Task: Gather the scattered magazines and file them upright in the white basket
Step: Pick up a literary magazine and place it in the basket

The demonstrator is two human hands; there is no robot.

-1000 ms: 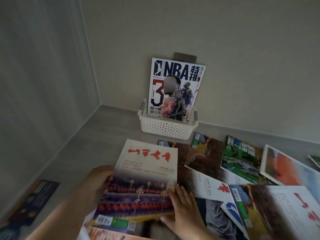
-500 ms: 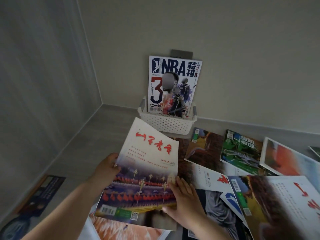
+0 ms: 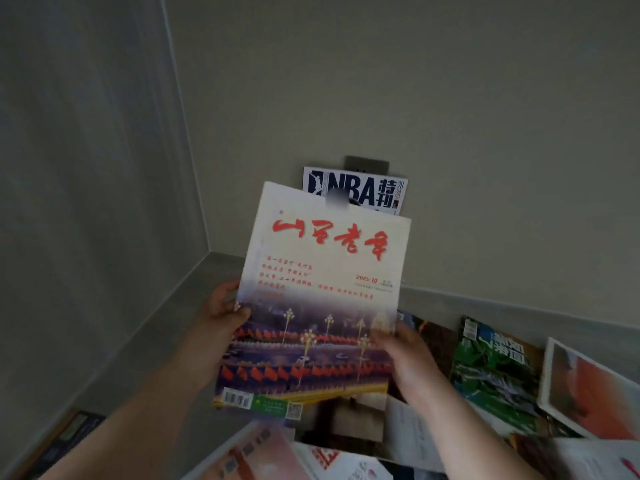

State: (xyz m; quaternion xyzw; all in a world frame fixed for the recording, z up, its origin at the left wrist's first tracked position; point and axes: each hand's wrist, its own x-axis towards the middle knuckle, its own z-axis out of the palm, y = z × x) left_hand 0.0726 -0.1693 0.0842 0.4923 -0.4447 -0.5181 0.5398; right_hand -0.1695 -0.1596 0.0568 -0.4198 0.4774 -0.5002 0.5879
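I hold a white magazine with red brush lettering [image 3: 322,292] upright in the air, its cover facing me. My left hand [image 3: 225,306] grips its left edge and my right hand [image 3: 401,351] grips its lower right edge. Behind it the top of the NBA magazine [image 3: 360,188] shows against the back wall. The white basket is hidden behind the held magazine. More magazines lie flat on the floor: a green one [image 3: 491,365], an orange and white one [image 3: 588,393], and several below [image 3: 329,455].
The room corner is at the left, with grey walls and a grey floor [image 3: 138,358]. A dark wall plate [image 3: 367,164] sits above the NBA magazine. Another dark magazine [image 3: 69,434] lies by the left wall.
Both hands have lifted the white magazine off the pile and raised it upright toward the back wall. It now covers the basket.
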